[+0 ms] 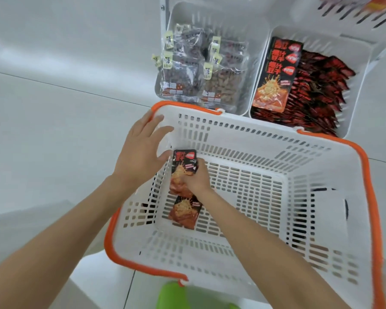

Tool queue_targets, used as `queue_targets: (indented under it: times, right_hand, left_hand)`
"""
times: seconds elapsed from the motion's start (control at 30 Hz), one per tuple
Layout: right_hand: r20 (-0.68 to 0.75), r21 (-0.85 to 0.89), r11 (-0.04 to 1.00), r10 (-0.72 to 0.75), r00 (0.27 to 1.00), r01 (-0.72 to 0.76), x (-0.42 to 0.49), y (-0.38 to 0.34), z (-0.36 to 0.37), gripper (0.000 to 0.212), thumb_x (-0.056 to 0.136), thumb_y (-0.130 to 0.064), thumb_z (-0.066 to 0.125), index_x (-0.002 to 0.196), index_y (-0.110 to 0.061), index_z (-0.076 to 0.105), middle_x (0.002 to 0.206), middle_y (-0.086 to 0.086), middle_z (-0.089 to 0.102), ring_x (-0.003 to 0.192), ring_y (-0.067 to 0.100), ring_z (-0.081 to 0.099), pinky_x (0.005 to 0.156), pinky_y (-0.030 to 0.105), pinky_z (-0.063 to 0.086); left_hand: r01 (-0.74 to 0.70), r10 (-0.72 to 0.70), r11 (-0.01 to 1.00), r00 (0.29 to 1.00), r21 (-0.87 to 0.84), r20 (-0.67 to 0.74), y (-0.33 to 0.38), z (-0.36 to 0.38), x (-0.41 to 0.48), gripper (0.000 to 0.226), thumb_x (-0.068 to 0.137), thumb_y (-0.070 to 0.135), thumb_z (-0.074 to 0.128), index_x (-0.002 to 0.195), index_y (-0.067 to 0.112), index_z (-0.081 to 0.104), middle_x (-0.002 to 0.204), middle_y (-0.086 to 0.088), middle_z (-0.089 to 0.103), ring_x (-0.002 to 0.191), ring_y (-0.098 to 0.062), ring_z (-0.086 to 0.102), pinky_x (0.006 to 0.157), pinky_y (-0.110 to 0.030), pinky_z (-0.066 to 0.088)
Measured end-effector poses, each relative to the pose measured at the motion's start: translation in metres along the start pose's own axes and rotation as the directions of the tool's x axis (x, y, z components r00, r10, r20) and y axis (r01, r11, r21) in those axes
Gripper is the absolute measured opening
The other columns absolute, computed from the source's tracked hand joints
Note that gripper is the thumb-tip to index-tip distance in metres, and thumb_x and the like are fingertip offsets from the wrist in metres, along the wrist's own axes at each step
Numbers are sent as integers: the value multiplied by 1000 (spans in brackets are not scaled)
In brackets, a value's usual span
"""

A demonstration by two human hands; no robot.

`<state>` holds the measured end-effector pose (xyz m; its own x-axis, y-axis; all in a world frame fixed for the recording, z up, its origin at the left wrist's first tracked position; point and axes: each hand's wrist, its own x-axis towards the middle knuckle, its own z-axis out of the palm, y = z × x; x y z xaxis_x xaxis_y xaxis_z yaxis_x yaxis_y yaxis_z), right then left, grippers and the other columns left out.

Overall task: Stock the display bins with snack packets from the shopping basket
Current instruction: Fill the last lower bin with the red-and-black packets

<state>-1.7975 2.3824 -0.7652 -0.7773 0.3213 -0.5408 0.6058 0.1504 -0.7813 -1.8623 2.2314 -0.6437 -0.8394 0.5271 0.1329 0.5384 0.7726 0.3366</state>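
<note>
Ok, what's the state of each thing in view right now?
basket: nearly empty, two packets inside.
left hand: open, fingers spread, at the basket's far left corner.
right hand: grips the held packet.
held packet: gripped, inside the basket.
loose packet: flat on the basket floor.
left bin: holds clear packets.
right bin: well filled with red-black packets.

The left bin (221, 18) and right bin (343, 47) stand side by side behind the basket (366, 166). In the basket, by its left wall, the far packet (184, 161) lies just behind the near packet (183, 211).
</note>
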Motion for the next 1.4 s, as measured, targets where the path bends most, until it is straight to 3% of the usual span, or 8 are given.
queue_targets:
  times: [0.13, 0.3, 0.4, 0.57, 0.73, 0.9, 1.13, 1.4]
  right_hand:
    - [72, 340, 939, 34, 997, -56, -26, -31, -90, 60, 79, 6, 73, 124, -22, 45, 113, 5, 66, 97, 21, 67, 76, 33, 56]
    - [149, 554, 825, -224, 963, 106, -63, -74, -167, 62, 85, 14, 60, 137, -15, 43, 121, 11, 65, 106, 28, 65, 89, 46, 54]
    - [53, 517, 836, -244, 968, 182, -72, -84, -174, 79, 86, -11, 69, 151, -29, 27, 137, 2, 58, 121, 20, 59, 101, 45, 49]
    - [-160, 321, 910, -222, 962, 264, -80, -88, -194, 44, 91, -45, 62, 132, -30, 54, 122, -10, 66, 114, 8, 61, 103, 40, 46]
    - [-346, 349, 859, -254, 903, 375, -70, -93, -237, 31, 85, -39, 70, 114, -30, 61, 110, -6, 71, 103, 13, 67, 95, 45, 53]
    - [-618, 238, 880, -189, 763, 411, -5, -116, -308, 51, 73, -58, 67, 116, -32, 59, 110, -7, 70, 104, 17, 66, 96, 48, 51]
    - [-397, -98, 961, -277, 875, 259, 99, -121, -322, 118, 76, -33, 83, 156, -18, -3, 163, 5, 8, 149, 19, 13, 121, 40, 18]
    - [-308, -709, 656, -620, 722, 260, 106, -98, -323, 104, 85, -42, 70, 157, -22, -3, 163, 4, -15, 150, 21, -12, 122, 36, 2]
  left_hand:
    - [-59, 31, 989, 981, -139, -193, 18, 0, -2, 31, 90, 15, 66, 120, 13, 62, 130, -6, 60, 124, -23, 49, 106, -46, 40]
    - [609, -161, 510, 762, -608, 627, 107, -10, 21, 72, 81, 71, 44, 135, 23, 50, 134, 5, 57, 113, -10, 60, 100, -37, 49]
    - [611, -75, 276, 784, -742, 617, 149, -3, 30, 40, 95, 52, 46, 117, 23, 62, 103, 0, 73, 87, -9, 72, 83, -38, 60]
    - [396, -48, 333, 913, -856, 404, 183, 15, 43, 31, 100, 19, 54, 125, 36, 45, 109, 22, 58, 80, 24, 58, 61, -2, 46]
    - [303, 148, 535, 885, -789, 441, 201, 19, 86, 86, 82, 33, 76, 148, 31, 22, 137, 5, 52, 116, -9, 61, 93, -35, 54]
    - [80, 81, 762, 973, -643, 218, 206, 27, 159, 67, 93, 39, 62, 150, 26, 29, 150, 5, 34, 129, -8, 40, 108, -28, 33]
    - [-174, 166, 985, 949, 7, 267, 185, 84, 232, 102, 87, 55, 62, 156, 25, -7, 163, -6, -18, 150, -25, -16, 123, -47, 1]
    - [-230, 205, 971, 940, 62, 272, 165, 105, 234, 106, 85, 61, 57, 153, 30, -18, 160, -3, -28, 147, -21, -27, 122, -44, -5]
